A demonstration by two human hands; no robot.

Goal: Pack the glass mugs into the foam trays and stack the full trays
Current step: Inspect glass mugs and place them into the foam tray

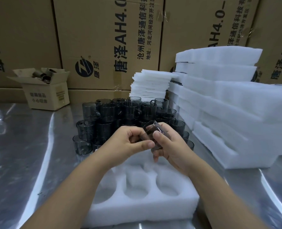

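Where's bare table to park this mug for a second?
Widest bare table: left of the foam tray and mug cluster, in front of the small cardboard box. A narrower strip lies between the tray and the foam stack, right. Behind the held mug it is crowded.

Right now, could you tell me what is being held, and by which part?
A glass mug: the right hand wraps its body, and the left hand pinches its left edge.
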